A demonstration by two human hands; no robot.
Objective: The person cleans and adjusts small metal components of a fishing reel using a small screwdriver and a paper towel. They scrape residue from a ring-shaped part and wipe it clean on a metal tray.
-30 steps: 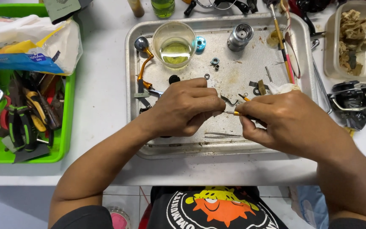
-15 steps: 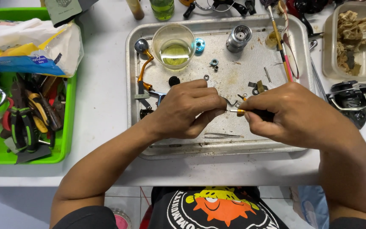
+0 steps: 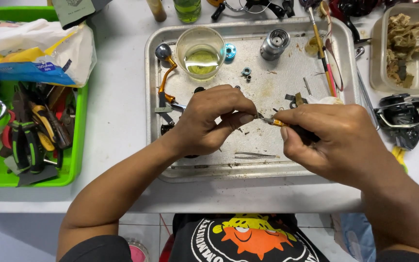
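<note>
My left hand (image 3: 209,121) pinched a tiny part; my right hand (image 3: 330,136) gripped a small tool (image 3: 270,121) over the metal tray (image 3: 248,167). At 12 o'clock, a clear cup (image 3: 201,46) held yellowish liquid.

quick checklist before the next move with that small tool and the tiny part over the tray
1. Left hand pinches the tiny part: cannot tell, fingers hide it.
2. Right hand grips the orange-collared tool: ok.
3. Tool tip meets the left fingertips: ok.
4. Work sits over the metal tray, so a dropped piece lands inside: ok.
5. Cup of yellowish liquid upright, apart from both hands: ok.
6. Tweezers lying on the tray near the hands: ok.
</note>
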